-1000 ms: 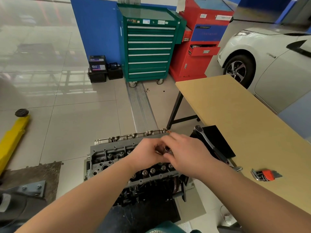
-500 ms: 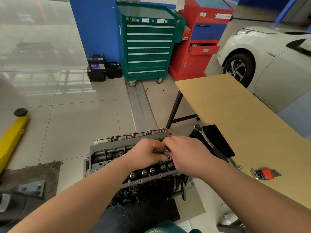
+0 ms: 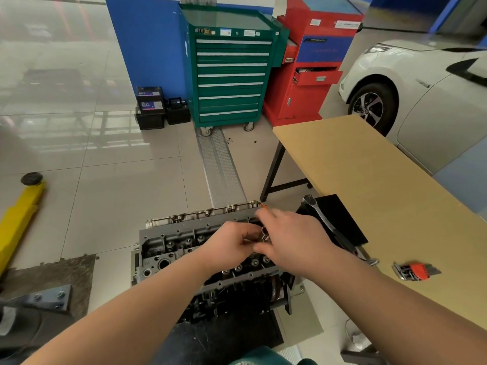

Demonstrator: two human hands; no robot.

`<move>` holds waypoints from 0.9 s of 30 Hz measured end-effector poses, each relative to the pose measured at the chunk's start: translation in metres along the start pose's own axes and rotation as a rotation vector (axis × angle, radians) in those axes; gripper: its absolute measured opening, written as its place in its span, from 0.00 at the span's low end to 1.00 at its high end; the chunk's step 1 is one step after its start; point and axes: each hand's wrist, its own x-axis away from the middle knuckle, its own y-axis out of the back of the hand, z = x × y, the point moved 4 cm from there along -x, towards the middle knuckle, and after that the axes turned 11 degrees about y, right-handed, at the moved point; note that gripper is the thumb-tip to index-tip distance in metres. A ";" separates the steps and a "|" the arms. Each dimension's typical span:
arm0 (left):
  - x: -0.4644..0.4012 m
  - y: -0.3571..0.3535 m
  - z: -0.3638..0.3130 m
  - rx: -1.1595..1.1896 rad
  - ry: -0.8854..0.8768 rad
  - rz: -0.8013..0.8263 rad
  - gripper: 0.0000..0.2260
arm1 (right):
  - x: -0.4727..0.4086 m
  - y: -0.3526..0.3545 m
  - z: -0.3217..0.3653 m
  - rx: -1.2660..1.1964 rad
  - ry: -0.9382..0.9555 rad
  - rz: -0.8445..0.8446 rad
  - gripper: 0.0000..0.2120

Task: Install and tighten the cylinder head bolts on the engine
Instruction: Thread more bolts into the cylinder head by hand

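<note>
Both hands have crept a little toward the far right end of the cylinder head [image 3: 184, 241] since the earlier frames, and the ratchet, the hex keys and the engine lie as they did. The left hand [image 3: 232, 243] and right hand [image 3: 290, 238] meet over the far valve row, fingers curled in toward a small shiny metal part [image 3: 264, 232] pinched between them. It is most likely a head bolt being started by hand, though too little of it shows to be sure. Which hand carries the load I cannot tell; both sets of fingers close on it.

Working with two hands here makes sense: one probably steadies the part upright over its hole while the other turns it, so the thread catches straight before any tool goes on.

The engine [image 3: 237, 291] stands on the floor just beside the table [image 3: 369, 167], keeping tools within a short reach. The ratchet [image 3: 322, 222] rests on a black mat [image 3: 342, 219] at the table's near corner, untouched, presumably waiting for the tightening stage. A hex key set [image 3: 413, 271] lies farther right on the table.
</note>
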 end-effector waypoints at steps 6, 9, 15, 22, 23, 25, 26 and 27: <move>0.002 -0.002 -0.001 0.114 0.001 0.044 0.09 | -0.002 -0.001 -0.001 -0.042 -0.075 0.046 0.13; 0.001 0.001 0.000 0.097 0.011 -0.061 0.10 | -0.008 -0.003 0.001 0.038 -0.140 0.069 0.22; -0.004 0.007 0.006 -0.018 0.008 0.009 0.08 | -0.004 -0.002 0.002 -0.108 0.065 0.059 0.13; 0.005 0.005 -0.006 0.057 -0.039 -0.083 0.06 | -0.009 -0.001 0.012 0.164 -0.044 -0.096 0.23; 0.005 0.003 -0.006 0.058 -0.034 -0.096 0.05 | -0.007 -0.002 0.007 0.121 -0.089 -0.056 0.25; 0.002 0.001 -0.002 0.041 -0.007 -0.075 0.06 | -0.004 -0.001 0.002 0.009 -0.039 -0.033 0.23; 0.000 0.001 0.001 0.023 0.013 -0.047 0.05 | -0.003 0.002 0.002 -0.049 0.029 -0.030 0.19; -0.002 0.001 0.004 0.011 0.032 -0.008 0.05 | -0.002 0.004 0.002 -0.078 0.096 0.007 0.17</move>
